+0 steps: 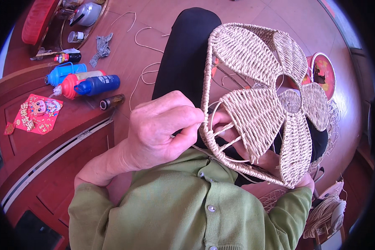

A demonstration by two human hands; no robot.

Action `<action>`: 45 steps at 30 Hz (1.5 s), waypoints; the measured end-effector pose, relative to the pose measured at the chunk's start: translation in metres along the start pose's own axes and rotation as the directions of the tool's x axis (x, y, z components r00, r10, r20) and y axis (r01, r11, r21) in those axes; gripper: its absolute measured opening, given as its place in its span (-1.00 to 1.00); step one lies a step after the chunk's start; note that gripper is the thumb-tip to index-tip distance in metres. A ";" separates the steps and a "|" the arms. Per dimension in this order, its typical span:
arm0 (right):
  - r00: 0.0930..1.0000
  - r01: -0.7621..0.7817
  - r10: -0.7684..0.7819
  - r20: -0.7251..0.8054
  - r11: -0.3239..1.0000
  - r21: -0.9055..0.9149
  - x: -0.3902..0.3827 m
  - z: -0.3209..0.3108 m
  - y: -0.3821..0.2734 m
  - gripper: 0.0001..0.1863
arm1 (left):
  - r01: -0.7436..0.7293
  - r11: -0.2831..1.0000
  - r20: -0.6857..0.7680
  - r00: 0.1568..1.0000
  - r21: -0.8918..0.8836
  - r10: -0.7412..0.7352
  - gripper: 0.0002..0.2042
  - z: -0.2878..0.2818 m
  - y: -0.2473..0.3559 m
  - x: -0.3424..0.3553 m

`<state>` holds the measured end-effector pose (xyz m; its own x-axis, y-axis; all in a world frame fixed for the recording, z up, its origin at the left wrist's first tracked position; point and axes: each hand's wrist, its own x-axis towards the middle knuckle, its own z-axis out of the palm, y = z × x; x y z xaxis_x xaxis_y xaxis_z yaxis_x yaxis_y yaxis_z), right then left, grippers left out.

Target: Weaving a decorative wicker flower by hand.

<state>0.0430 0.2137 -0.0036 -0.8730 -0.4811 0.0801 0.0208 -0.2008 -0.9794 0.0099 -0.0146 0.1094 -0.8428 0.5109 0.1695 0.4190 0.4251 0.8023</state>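
Note:
A beige woven basket [254, 114] with flower-petal panels and a cord-wrapped rim rests tilted across my lap. At the rim's left side my left hand [164, 127] is closed, thumb and forefinger pinching a thin cord [205, 118]. Behind the near-left petal, my right hand [227, 125] reaches inside the frame. Its bent fingers show through the gap beside the rim, close to the same spot; the petal covers much of the hand. What those fingers grip is hidden. Bare frame ribs [229, 143] show between this petal and the rim.
Loose cord [143, 77] trails over the floor [254, 10] beyond my dark-trousered knee. At left, blue and red bottles [98, 84] and a red paper decoration [34, 114] lie on a wooden surface. A red round container [323, 75] stands right; bundled cord [327, 214] lies lower right.

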 end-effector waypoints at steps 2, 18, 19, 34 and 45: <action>1.000 -0.006 0.006 -0.003 1.000 0.016 0.000 -0.001 0.000 -0.71 | -0.007 1.000 0.015 1.000 0.025 0.006 -0.79 -0.001 0.001 0.002; 0.998 -0.060 0.057 0.025 0.988 0.139 0.004 0.000 -0.001 -0.73 | 0.318 0.856 -0.096 0.917 -0.408 -0.387 -0.89 0.013 0.000 -0.032; 0.998 -0.063 0.060 0.026 0.987 0.145 0.004 0.001 -0.001 -0.73 | 0.266 0.914 -0.103 0.945 -0.306 -0.310 -0.87 0.010 0.004 -0.025; 0.994 -0.106 0.111 -0.002 0.953 0.283 -0.005 -0.001 0.002 -0.75 | -0.223 0.941 0.216 0.962 0.256 0.169 -0.82 -0.011 0.011 0.041; 0.991 -0.111 0.131 -0.028 0.918 0.382 -0.014 0.000 0.003 -0.76 | -0.410 0.857 0.470 0.851 0.311 0.237 -0.92 -0.012 0.009 0.062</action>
<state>0.0549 0.2199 -0.0078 -0.8762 -0.4789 -0.0544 0.3016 -0.4569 -0.8368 -0.0424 0.0125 0.1340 -0.4590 0.8860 0.0652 0.8099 0.3872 0.4407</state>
